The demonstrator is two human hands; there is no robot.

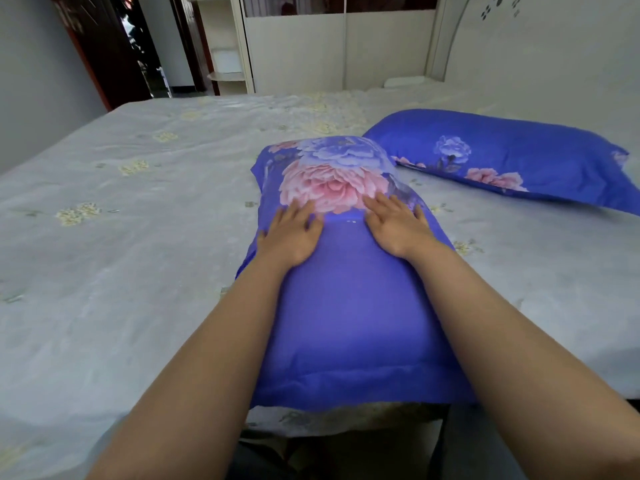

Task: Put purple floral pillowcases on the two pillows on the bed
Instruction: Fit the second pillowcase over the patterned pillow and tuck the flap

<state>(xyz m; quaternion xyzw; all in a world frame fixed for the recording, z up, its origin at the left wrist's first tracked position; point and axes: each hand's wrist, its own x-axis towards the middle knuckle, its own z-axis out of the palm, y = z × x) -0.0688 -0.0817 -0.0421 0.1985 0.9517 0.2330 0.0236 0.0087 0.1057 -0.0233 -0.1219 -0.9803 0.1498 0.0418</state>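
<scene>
A pillow in a purple floral pillowcase [349, 306] lies lengthwise in front of me on the bed [121, 220], its near end at the bed's front edge. My left hand [291, 233] lies flat on its top, fingers straight, at the left of the pink flower print. My right hand [398, 226] presses flat on the same pillow, a little to the right. A second pillow in a matching purple floral case [512, 157] rests further back on the right, near the headboard.
The bed carries a pale grey sheet with small cream flowers. A white headboard [540, 46] stands at the right, a white wardrobe [298, 46] behind the bed, and a dark doorway [114, 50] at the far left.
</scene>
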